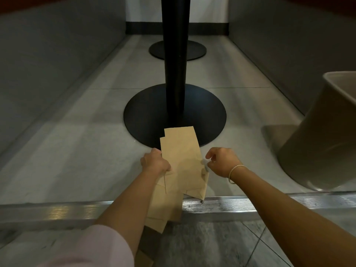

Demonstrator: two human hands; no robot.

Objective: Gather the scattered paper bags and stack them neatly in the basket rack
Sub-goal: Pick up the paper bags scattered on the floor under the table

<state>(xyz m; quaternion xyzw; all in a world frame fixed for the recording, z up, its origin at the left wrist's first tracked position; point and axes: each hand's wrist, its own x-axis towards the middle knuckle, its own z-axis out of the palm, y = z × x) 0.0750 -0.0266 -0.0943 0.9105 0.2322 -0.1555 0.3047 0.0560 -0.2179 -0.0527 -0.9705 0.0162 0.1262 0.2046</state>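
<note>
Left hand (155, 162) grips fanned paper bags (181, 151) above the floor (77, 151); right hand (219, 160) pinches their edge, best squaring them.

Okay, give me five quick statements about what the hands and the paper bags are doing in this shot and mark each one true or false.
1. The left hand grips a bundle of brown paper bags. True.
2. The right hand is far from the bags, resting on the floor. False: it is at the bundle's right edge, fingers on the paper.
3. A black round table base sits on the floor beyond the bags. True.
4. The bags are already stacked in a basket rack. False: they are held in the hands, and no rack is in view.
5. A bracelet is on the left wrist. False: it is on the right wrist.
</note>
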